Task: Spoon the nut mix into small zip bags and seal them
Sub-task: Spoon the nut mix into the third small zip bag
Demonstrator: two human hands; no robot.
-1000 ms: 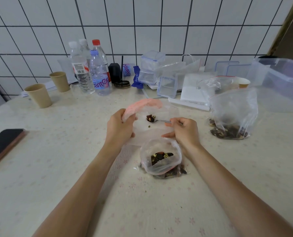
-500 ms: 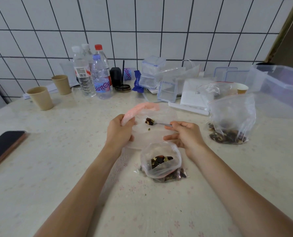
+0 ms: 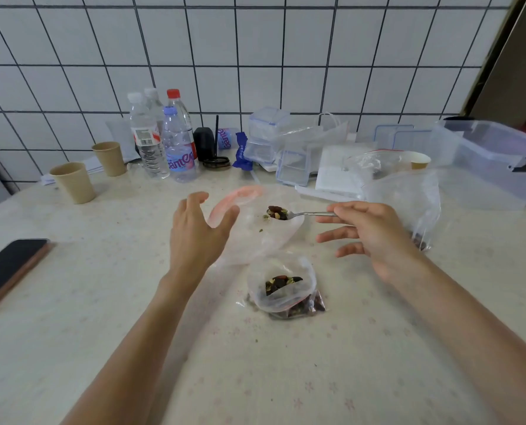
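Left hand has let go of the empty zip bag, fingers now spread beside its pink rim, so the mouth isn't held open anymore. Right hand still pinches the spoon, nut mix aboard, over that bag; other fingers have loosened versus earlier. Filled small bag sits unsealed just nearer.

A pale tabletop with a faint flower print meets a white tiled wall. Near the left edge lies a dark phone, screen up. Toward the back left corner stand 2 tan paper cups, upright and apart. Against the back edge, 4 clear plastic water bottles cluster together. Farther right sit stacked clear lidded containers, and a large clear storage bin occupies the back right corner.
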